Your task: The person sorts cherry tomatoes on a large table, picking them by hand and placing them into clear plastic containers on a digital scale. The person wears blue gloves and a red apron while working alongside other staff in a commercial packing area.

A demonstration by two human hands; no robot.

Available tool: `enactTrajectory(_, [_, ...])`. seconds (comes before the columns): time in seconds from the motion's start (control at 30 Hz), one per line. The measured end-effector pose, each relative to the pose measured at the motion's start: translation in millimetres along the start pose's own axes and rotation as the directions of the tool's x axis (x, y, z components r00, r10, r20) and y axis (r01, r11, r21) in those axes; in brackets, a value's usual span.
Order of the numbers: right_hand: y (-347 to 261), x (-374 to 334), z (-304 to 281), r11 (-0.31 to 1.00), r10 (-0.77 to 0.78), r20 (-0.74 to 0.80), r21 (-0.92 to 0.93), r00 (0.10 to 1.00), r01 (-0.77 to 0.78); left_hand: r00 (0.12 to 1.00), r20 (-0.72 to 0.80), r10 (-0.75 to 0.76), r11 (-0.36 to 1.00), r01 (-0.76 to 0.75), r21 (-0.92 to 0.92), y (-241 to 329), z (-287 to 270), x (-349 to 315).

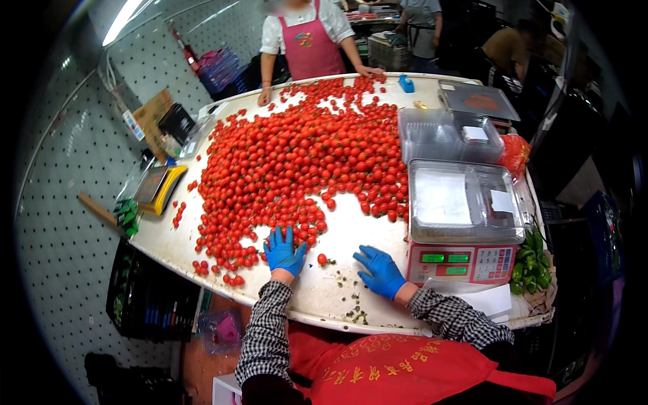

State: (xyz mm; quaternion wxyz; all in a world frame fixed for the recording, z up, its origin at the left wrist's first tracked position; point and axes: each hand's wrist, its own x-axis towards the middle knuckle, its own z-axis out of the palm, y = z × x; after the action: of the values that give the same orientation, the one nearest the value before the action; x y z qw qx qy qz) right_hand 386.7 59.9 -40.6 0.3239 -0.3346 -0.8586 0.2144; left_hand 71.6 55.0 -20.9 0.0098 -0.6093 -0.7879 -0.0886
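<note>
A big spread of red cherry tomatoes (297, 152) covers the middle of the white table (351, 233). My left hand (285, 252), in a blue glove, rests at the near edge of the pile with its fingers spread, touching the tomatoes there. My right hand (382, 272), gloved in blue too, is over the bare tabletop with its fingers apart and nothing in it. Between the hands lies a loose cherry tomato (322, 259). Small green stems and bits (355, 313) are scattered near the table's front edge.
On the right, a scale (461, 263) bears clear plastic boxes (442, 196), with more boxes (428, 131) behind. Green peppers (532, 266) lie beside it. A yellow-edged device (162, 189) sits at the left edge. Across the table stands a person in a pink apron (314, 47).
</note>
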Motion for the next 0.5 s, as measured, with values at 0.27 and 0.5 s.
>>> enactTrajectory(0.27, [-17.2, -37.8, -14.9, 0.982, -0.021, 0.174, -0.183, 0.984, 0.053, 0.986, -0.167, 0.001, 0.998, -0.012, -0.067, -4.1, 13.0, 1.4])
enactTrajectory(0.5, [-16.2, -38.7, -12.6, 0.974, -0.015, 0.157, -0.219, 0.987, 0.05, 0.958, -0.286, -0.006, 0.985, -0.043, -0.165, -4.3, 21.4, -9.0])
